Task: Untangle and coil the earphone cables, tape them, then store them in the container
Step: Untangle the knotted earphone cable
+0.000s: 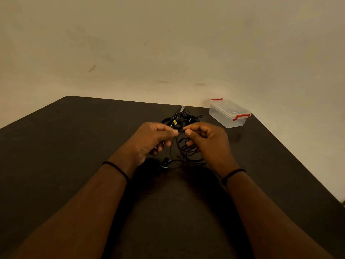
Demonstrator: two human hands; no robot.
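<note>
1. Left hand [155,137]: raised above the dark table [74,146], thumb and forefinger pinching a short stretch of black earphone cable [183,154]; the remaining fingers curl beneath, and what they touch cannot be made out.
2. Right hand [203,139]: mirrors the left, its thumb and forefinger pinching the same cable just beside the left hand's grip. The two pinches nearly meet, probably so that a single knot or crossing can be worked apart between the fingertips.
3. Held cable: its slack hangs in loose loops below and between the hands, reaching the table near the wrists, where an earbud or clip [165,163] rests. Judged from this, untangling is in progress and coiling has not begun.
4. Remaining cables [186,116]: a black tangled heap lies on the table beyond the hands, near the far edge, with a yellow tag showing; tape, if present there, cannot be identified.
5. Container [228,114]: a clear lidded box with red clips stands at the far right of the table, well apart from the hands, lid on, awaiting the finished coils.
6. Wristbands [233,172]: a thin dark band circles each wrist.
</note>
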